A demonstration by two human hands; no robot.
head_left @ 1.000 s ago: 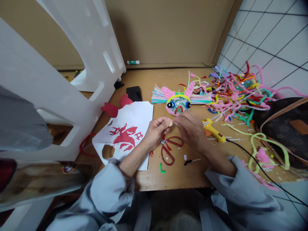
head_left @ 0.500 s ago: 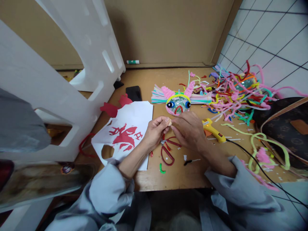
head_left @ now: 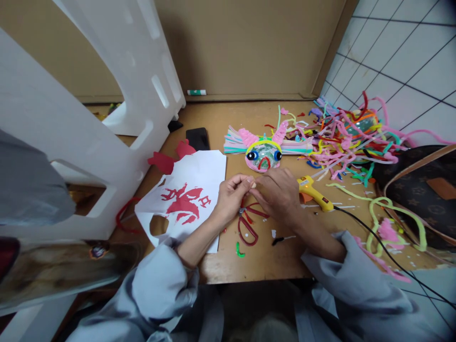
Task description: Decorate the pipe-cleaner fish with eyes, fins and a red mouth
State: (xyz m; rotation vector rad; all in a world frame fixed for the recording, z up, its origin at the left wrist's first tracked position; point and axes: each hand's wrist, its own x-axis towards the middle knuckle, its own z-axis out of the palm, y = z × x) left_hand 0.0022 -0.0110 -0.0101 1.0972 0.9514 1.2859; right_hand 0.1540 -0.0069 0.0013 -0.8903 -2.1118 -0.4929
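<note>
My left hand (head_left: 231, 195) and my right hand (head_left: 278, 194) meet fingertip to fingertip above the wooden table (head_left: 263, 259). Both are pinched on a tiny pale piece (head_left: 252, 182) between them; what it is stays too small to name. Directly under my hands lie red-handled scissors (head_left: 249, 222). Just beyond them sits a craft face (head_left: 264, 153) with blue eyes, a yellow band and pink pipe-cleaner horns. A yellow glue gun (head_left: 314, 192) lies right beside my right hand.
A white paper with a red cut-out figure (head_left: 185, 195) lies left of my hands, a black phone (head_left: 198, 137) behind it. A heap of coloured pipe cleaners (head_left: 351, 135) fills the far right, next to a brown patterned bag (head_left: 423, 190). White foam blocks (head_left: 89, 118) stand on the left.
Both hands have stayed pinched together and drifted slightly lower and left. Nothing else on the table has moved.
</note>
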